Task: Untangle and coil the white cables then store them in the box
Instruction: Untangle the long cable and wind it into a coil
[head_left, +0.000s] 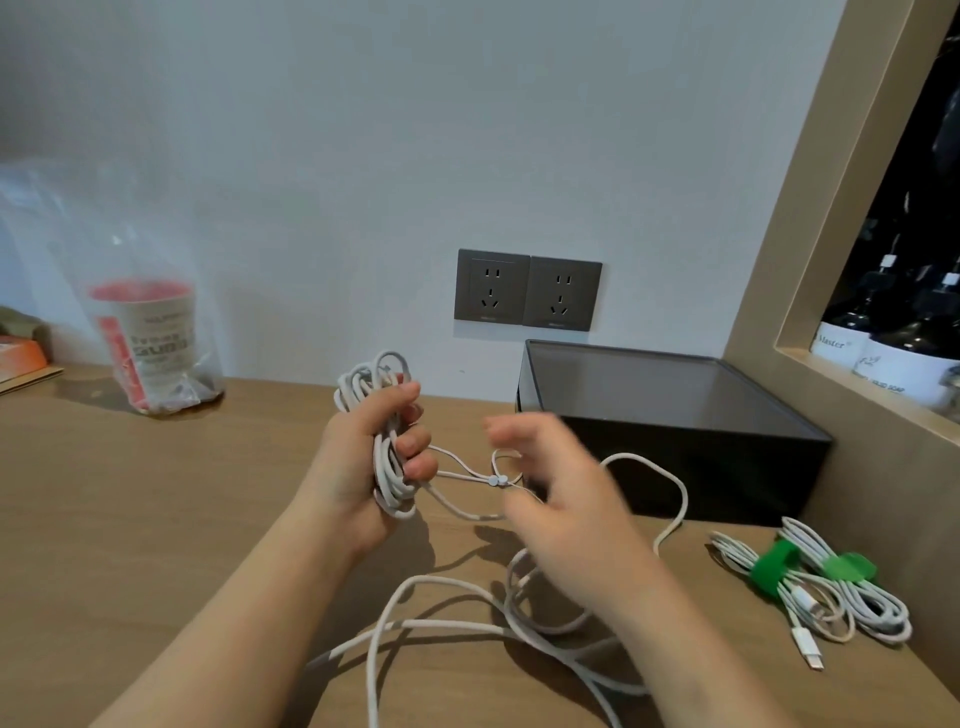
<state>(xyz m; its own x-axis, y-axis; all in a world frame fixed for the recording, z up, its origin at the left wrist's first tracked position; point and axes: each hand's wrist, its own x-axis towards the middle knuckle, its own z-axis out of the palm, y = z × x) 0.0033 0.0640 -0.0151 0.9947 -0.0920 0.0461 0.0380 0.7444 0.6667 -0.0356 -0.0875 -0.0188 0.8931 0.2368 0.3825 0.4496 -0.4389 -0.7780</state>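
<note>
My left hand (363, 467) grips a bundle of coiled white cable (387, 470) upright above the wooden desk. Thin white strands with a small slider (497, 480) run from the bundle to my right hand (561, 499), which is motion-blurred; its fingers are spread around the strands, and I cannot tell whether it pinches them. Loose white cable (467, 618) lies in loops on the desk below my hands. The dark open box (753, 457) stands at the back right. Two coiled white cables with green ties (810, 582) lie to the right of it, on the desk.
A clear bag holding a red-lidded cup (150, 343) stands at the back left. Two grey wall sockets (527, 292) sit above the desk. A wooden shelf frame (779, 291) with dark bottles (893, 332) rises on the right.
</note>
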